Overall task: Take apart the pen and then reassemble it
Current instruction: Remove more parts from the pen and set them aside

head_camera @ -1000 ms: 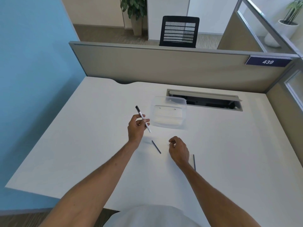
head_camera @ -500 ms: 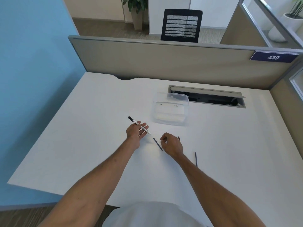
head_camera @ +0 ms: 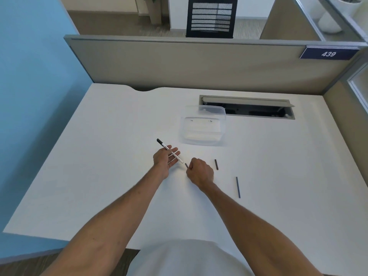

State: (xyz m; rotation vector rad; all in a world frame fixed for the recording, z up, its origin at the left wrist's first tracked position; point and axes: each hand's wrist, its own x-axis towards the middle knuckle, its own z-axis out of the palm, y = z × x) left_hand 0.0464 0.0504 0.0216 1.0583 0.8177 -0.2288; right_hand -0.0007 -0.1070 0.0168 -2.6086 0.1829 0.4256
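Our left hand [head_camera: 163, 158] holds the white pen barrel [head_camera: 169, 150] across loosely spread fingers, low over the white tabletop [head_camera: 99, 156]. Our right hand [head_camera: 200, 172] pinches a short dark piece [head_camera: 186, 165] just beside the barrel's tip. Two more dark pieces lie to the right: a short one [head_camera: 216, 164] and a thin rod [head_camera: 238, 187]. A partition sign [head_camera: 329, 54] reads "439".

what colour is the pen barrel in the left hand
White barrel with a black end, held in the left hand; the head view shows it.
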